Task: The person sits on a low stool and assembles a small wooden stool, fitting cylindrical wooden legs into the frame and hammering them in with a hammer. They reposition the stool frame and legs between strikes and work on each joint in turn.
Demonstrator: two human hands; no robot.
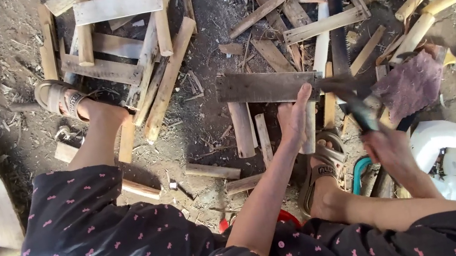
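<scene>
Head view, looking down at bare earth floor [201,120] littered with bamboo offcuts.

Left hand [294,117]: palm down, fingers flat and together, pressing on the near right end of a dark flat wooden slat [264,86]. Grip not closed around it; the hand pins the slat from above. The slat lies roughly level across the view, tilted slightly down to the right, its left end free and well clear of the hand. It rests across several short upright-lying bamboo pieces [242,128] just below it.

Right hand [391,149]: grip pressed together around the handle of a dark-bladed chopping knife [354,100]. Blade blurred; it angles up and left from the hand, its tip reaching the right end of the slat, just beside the left hand's fingertips. Contact between blade and slat cannot be told because of blur.

Slat thus lies left of and above the right hand, directly under the left.

Surroundings: right foot in a sandal [322,161] just below the left hand; left foot in a sandal [57,97] far left, among a loose stack of bamboo slats [120,47]. A long saw blade [337,21] lies above the knife. A reddish-purple cloth [411,86] lies right of the knife; a white plastic bag [454,153] near the right wrist.
</scene>
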